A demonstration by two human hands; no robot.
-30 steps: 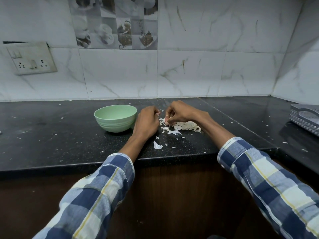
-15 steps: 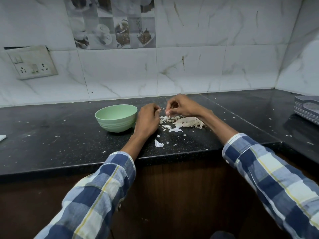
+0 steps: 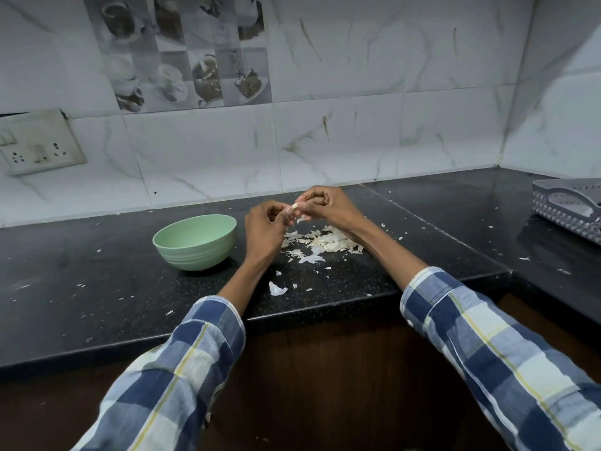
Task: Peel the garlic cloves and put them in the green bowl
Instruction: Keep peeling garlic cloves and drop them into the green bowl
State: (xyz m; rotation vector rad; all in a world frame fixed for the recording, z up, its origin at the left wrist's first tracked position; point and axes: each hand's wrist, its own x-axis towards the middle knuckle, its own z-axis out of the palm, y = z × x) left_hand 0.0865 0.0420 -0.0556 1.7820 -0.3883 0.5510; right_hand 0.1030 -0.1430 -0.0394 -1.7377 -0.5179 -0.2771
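While both hands hover above the black bench (image 3: 97, 304), the left hand (image 3: 264, 230) and right hand (image 3: 325, 208) meet, curled fingers (image 3: 309, 206) of each pinching one garlic clove (image 3: 295, 206) between them; the green bowl (image 3: 195, 241) stands just left of the left hand; a heap of peeled skins (image 3: 325, 243) lies beneath the right wrist.

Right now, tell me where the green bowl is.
In the head view the green bowl stands upright on the black counter, just left of the left hand, across from the pile of garlic skins.
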